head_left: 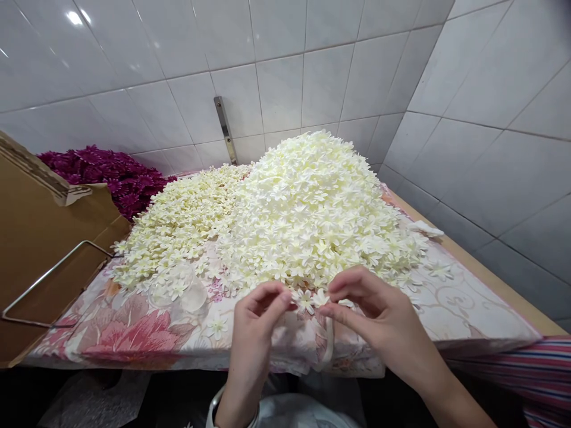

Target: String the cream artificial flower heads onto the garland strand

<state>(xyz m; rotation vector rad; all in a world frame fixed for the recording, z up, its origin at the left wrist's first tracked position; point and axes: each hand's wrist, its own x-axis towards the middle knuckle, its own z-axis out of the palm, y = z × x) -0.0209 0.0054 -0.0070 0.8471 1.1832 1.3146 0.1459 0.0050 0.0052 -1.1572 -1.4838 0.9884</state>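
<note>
In the head view, both my hands meet at the front edge of a large heap of small white artificial flowers [312, 202]. My right hand [383, 309] pinches a white flower [321, 298] by its petals between thumb and forefinger. Close beside it, a second white flower [306, 302] sits at the fingertips of my left hand [259, 321]. The left thumb and forefinger are pressed together; what lies between them is hidden. A pale band [329, 342] hangs below the right fingertips near the table edge.
A flatter spread of cream flowers [187, 208] lies left, with purple flowers [107, 172] behind. A cardboard box [49, 238] with a bent metal wire [44, 285] stands far left. A clear dish [194, 297] and a loose flower [217, 326] rest on the floral tablecloth [134, 330]. Tiled walls enclose the back and right.
</note>
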